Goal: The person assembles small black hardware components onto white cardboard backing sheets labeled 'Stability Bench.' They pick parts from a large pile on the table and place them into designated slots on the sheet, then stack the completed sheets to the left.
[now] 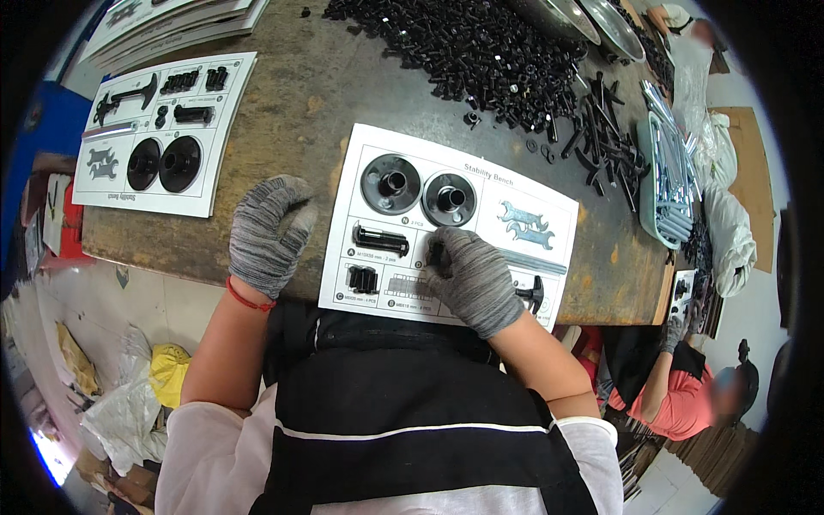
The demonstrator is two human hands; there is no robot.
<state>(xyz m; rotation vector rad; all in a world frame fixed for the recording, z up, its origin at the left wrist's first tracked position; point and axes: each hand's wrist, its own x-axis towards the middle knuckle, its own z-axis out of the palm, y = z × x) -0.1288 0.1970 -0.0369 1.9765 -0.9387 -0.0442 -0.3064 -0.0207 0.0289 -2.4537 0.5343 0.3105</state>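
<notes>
A white printed card (493, 176) lies at the table's near edge in front of me. On it are two black round discs (390, 184), grey wrenches (526, 225), a metal rod (532, 260), long black bolts (380, 240), shorter black bolts (362, 279) and a black T-shaped piece (532, 294). One lower cell shows just a grey bolt picture. My right hand (477, 283), in a grey knit glove, rests over the card, its fingertips closed at a small black part (437, 254) they mostly cover. Left of the card, my gloved left hand (271, 233) has bent fingers, apart from the thumb, with nothing visible between.
A stack of similar filled cards (225, 129) sits at the left, more cards (163, 39) behind it. Loose black bolts (481, 56) are heaped at the back, black T-shaped pieces (605, 142) right of them. A bin (657, 189) holds metal rods. A co-worker (674, 395) is at the right.
</notes>
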